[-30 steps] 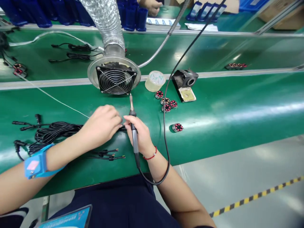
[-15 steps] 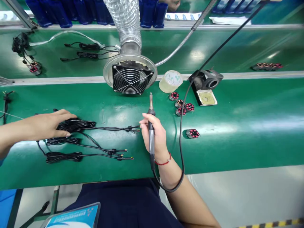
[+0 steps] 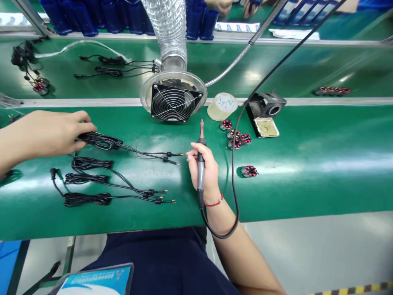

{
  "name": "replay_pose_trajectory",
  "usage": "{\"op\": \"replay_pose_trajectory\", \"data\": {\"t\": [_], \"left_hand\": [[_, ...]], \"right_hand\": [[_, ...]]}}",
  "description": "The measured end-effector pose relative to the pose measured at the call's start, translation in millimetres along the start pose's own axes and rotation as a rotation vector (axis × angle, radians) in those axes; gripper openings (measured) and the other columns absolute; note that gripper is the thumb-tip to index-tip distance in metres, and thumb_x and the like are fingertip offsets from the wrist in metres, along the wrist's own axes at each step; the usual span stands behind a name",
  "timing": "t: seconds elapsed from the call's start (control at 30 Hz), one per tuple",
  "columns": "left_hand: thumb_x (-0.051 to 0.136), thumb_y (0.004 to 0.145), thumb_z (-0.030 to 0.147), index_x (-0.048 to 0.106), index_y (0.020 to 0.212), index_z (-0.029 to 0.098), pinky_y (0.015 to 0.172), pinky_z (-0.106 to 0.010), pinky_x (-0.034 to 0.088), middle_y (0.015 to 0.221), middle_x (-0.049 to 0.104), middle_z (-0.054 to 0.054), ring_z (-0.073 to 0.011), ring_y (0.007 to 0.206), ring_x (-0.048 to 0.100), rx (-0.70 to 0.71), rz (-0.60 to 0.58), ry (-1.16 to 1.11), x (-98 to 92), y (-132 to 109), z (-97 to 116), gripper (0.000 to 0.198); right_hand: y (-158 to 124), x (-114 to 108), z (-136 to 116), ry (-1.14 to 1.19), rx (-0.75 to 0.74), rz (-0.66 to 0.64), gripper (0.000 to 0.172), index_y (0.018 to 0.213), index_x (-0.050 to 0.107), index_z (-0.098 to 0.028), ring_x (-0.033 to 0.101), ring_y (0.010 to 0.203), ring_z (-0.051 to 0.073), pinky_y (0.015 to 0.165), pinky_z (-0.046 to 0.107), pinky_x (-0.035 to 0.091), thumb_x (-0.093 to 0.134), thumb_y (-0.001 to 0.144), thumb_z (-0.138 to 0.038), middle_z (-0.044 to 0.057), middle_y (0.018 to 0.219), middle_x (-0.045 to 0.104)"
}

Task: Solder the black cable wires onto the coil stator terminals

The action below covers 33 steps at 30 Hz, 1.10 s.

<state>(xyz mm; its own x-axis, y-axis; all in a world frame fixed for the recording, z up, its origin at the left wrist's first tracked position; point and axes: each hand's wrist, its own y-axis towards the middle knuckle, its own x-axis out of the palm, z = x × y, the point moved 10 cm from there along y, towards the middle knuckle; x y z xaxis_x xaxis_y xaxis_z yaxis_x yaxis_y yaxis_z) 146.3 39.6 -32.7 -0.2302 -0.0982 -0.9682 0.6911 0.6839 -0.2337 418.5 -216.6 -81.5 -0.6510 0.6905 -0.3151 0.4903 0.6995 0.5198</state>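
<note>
My left hand (image 3: 66, 129) is closed on a coiled black cable (image 3: 106, 141), whose stripped wire ends stretch right towards my other hand. In front of it, several more coiled cables (image 3: 87, 199) lie on the green bench, their tinned ends also pointing right. My right hand (image 3: 207, 168) grips a soldering iron (image 3: 200, 172) with its tip pointing up and away from me. The iron's cord loops down over my forearm. Right of the iron sit several small motor stators (image 3: 234, 143) with red and black windings, and one more stator (image 3: 249, 171) stands apart nearer me.
A fume fan (image 3: 176, 103) on a silver duct hangs over the bench. Behind the stators are a tape roll (image 3: 222, 106) and an iron stand (image 3: 267, 104) with a sponge (image 3: 266, 127). Blue housings (image 3: 112, 16) line the far shelf, where another person's hand (image 3: 221, 6) shows.
My left hand has moved away from me, drawing a coiled cable off the other bundles. The soldering iron stays in my right hand, almost still; the view has shifted slightly.
</note>
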Motion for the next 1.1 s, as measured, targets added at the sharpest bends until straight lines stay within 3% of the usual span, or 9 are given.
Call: {"op": "replay_pose_trajectory", "data": {"t": [0.1, 0.2, 0.43, 0.57, 0.63, 0.7, 0.83, 0.93, 1.1], "left_hand": [[0.044, 0.091, 0.048, 0.066, 0.130, 0.019, 0.071, -0.033, 0.050, 0.132, 0.064, -0.012, -0.0259, 0.089, 0.067, 0.110, -0.200, 0.197, 47.7, -5, 4, 0.053], [0.040, 0.094, 0.032, 0.063, 0.133, 0.020, 0.061, -0.030, 0.042, 0.130, 0.067, -0.012, -0.0244, 0.085, 0.068, 0.116, -0.220, 0.206, 72.5, -21, 4, 0.047], [0.029, 0.104, 0.030, 0.060, 0.138, 0.022, 0.067, -0.029, 0.042, 0.138, 0.065, -0.010, -0.0201, 0.084, 0.068, 0.079, -0.317, 0.104, 75.2, -77, -6, 0.047], [0.021, 0.106, 0.037, 0.056, 0.144, 0.021, 0.067, -0.026, 0.042, 0.139, 0.061, -0.007, -0.0165, 0.080, 0.065, -0.095, -0.234, 0.064, 45.5, -75, -8, 0.053], [0.021, 0.106, 0.045, 0.064, 0.130, 0.021, 0.076, -0.027, 0.046, 0.126, 0.065, -0.004, -0.0171, 0.087, 0.065, -0.058, -0.141, -0.014, 30.7, -61, 23, 0.054], [0.029, 0.105, 0.044, 0.069, 0.115, 0.021, 0.088, -0.030, 0.050, 0.114, 0.068, -0.004, -0.0192, 0.096, 0.067, 0.109, -0.092, -0.170, 25.8, -45, 77, 0.046], [0.053, 0.097, 0.030, 0.069, 0.112, 0.020, 0.076, -0.034, 0.054, 0.113, 0.068, -0.010, -0.0252, 0.092, 0.070, 0.271, -0.223, -0.186, 52.3, -22, 168, 0.024], [0.049, 0.098, 0.024, 0.067, 0.098, 0.019, 0.069, -0.033, 0.054, 0.104, 0.067, -0.011, -0.0247, 0.085, 0.070, 0.267, -0.198, -0.177, 60.2, -11, 191, 0.019], [0.049, 0.096, 0.024, 0.063, 0.099, 0.019, 0.067, -0.034, 0.053, 0.104, 0.070, -0.010, -0.0240, 0.080, 0.070, 0.248, -0.187, -0.233, 60.5, -5, 187, 0.015]], "right_hand": [[1, -1, 0, 0.007, -0.006, 0.012, 0.029, 0.121, 0.062, -0.025, 0.073, 0.086, 0.016, 0.084, 0.033, 0.063, 0.056, 0.095, -0.015, 0.001, 0.092, 0.072], [2, -1, 3, -0.003, 0.010, 0.009, 0.029, 0.122, 0.062, -0.024, 0.073, 0.088, 0.016, 0.086, 0.035, 0.063, 0.056, 0.095, -0.016, 0.002, 0.093, 0.072], [-2, 0, 5, 0.030, 0.041, 0.012, 0.030, 0.122, 0.063, -0.026, 0.073, 0.086, 0.016, 0.083, 0.035, 0.063, 0.058, 0.095, -0.015, 0.001, 0.093, 0.072], [-3, 1, 3, 0.044, 0.046, 0.002, 0.030, 0.122, 0.063, -0.026, 0.073, 0.086, 0.017, 0.084, 0.036, 0.062, 0.057, 0.095, -0.015, 0.001, 0.093, 0.072], [-3, 1, 4, 0.033, 0.043, 0.002, 0.029, 0.122, 0.063, -0.026, 0.073, 0.086, 0.017, 0.084, 0.036, 0.063, 0.058, 0.095, -0.016, 0.002, 0.093, 0.072], [-2, 1, 6, 0.020, 0.045, 0.007, 0.028, 0.121, 0.063, -0.025, 0.073, 0.086, 0.017, 0.084, 0.036, 0.063, 0.058, 0.095, -0.016, 0.002, 0.093, 0.073], [-1, -3, 11, -0.003, 0.046, 0.041, 0.028, 0.119, 0.064, -0.024, 0.073, 0.084, 0.016, 0.080, 0.034, 0.063, 0.057, 0.094, -0.016, 0.002, 0.091, 0.073], [1, -6, 13, -0.013, 0.042, 0.070, 0.028, 0.118, 0.063, -0.024, 0.073, 0.081, 0.015, 0.077, 0.032, 0.062, 0.056, 0.093, -0.014, 0.002, 0.090, 0.073], [2, -9, 8, 0.014, 0.042, 0.080, 0.028, 0.119, 0.063, -0.024, 0.073, 0.083, 0.015, 0.078, 0.032, 0.063, 0.056, 0.094, -0.014, 0.002, 0.091, 0.073]]}}
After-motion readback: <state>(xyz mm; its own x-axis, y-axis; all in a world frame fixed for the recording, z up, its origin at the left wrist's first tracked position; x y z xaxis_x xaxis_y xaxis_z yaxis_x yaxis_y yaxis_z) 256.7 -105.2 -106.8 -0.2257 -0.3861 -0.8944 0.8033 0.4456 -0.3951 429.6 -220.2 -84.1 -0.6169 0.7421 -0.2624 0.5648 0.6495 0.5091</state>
